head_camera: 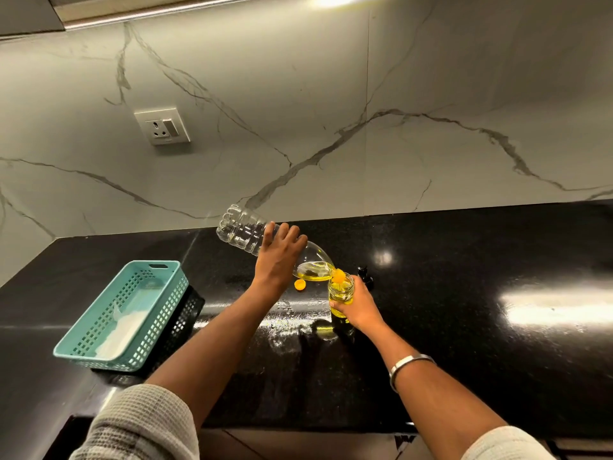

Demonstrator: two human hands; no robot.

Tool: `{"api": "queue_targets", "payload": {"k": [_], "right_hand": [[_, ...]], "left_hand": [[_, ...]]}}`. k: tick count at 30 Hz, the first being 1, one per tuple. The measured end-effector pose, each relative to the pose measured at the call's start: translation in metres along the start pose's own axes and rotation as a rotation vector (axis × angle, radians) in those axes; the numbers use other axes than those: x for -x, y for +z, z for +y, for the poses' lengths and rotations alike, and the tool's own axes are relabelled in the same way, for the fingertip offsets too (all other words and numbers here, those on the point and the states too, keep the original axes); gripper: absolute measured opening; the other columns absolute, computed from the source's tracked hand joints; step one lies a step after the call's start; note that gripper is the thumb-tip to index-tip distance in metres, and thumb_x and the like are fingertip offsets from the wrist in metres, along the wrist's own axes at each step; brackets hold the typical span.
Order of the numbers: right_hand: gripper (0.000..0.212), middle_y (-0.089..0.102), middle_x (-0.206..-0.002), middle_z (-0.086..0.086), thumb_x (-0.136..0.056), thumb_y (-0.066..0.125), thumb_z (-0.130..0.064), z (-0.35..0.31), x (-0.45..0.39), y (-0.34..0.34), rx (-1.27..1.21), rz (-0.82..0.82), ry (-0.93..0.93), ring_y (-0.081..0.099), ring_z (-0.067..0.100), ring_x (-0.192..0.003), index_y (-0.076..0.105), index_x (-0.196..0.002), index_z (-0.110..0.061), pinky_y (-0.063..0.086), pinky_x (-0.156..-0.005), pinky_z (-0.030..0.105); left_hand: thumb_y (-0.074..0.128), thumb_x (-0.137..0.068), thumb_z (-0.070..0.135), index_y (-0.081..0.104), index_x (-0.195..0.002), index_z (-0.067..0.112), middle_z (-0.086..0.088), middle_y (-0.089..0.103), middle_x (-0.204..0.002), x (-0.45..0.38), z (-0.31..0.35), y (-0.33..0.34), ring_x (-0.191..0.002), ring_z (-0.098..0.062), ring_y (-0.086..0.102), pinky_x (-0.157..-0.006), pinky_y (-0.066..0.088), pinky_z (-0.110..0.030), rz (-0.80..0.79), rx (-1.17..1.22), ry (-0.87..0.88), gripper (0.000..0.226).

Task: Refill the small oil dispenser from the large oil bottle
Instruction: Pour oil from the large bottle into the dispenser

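My left hand [280, 252] grips the large clear oil bottle [242, 232] around its middle, tilted with its neck down to the right. A little yellow oil pools at the bottle's shoulder, and its orange mouth rests over the opening of the small glass oil dispenser [340, 290]. My right hand [360, 305] holds the dispenser upright on the black counter; it is mostly full of yellow oil. The bottle's orange cap [300, 284] lies on the counter just left of the dispenser. A black dispenser top [364, 273] stands behind my right hand.
A teal plastic basket [132, 310] holding something white sits on a black basket [185, 313] at the counter's left. Oil smears shine on the black counter [497, 260] in front of the dispenser. A wall socket [162, 126] is set in the marble backsplash.
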State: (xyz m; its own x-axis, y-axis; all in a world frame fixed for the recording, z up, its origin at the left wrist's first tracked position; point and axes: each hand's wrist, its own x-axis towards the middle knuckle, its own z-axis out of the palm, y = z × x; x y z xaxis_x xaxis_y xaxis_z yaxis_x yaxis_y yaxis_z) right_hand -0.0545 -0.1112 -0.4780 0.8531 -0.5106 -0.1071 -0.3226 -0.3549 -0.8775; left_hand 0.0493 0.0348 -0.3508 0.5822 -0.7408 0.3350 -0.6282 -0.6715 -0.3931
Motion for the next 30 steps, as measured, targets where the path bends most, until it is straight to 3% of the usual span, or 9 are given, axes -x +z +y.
{"api": "queue_targets", "payload": {"k": [30], "right_hand": [[0.065, 0.053, -0.125, 0.0, -0.072, 0.083, -0.019, 0.0, 0.001, 0.001, -0.001, 0.003, 0.012, 0.052, 0.02, -0.117, 0.045, -0.126, -0.02, 0.044, -0.102, 0.039]], "left_hand": [[0.086, -0.049, 0.021, 0.066, -0.099, 0.024, -0.002, 0.061, -0.104, 0.0, 0.001, -0.01, -0.106, -0.026, 0.059, -0.107, 0.017, -0.041, 0.01, -0.022, 0.023, 0.054]]}}
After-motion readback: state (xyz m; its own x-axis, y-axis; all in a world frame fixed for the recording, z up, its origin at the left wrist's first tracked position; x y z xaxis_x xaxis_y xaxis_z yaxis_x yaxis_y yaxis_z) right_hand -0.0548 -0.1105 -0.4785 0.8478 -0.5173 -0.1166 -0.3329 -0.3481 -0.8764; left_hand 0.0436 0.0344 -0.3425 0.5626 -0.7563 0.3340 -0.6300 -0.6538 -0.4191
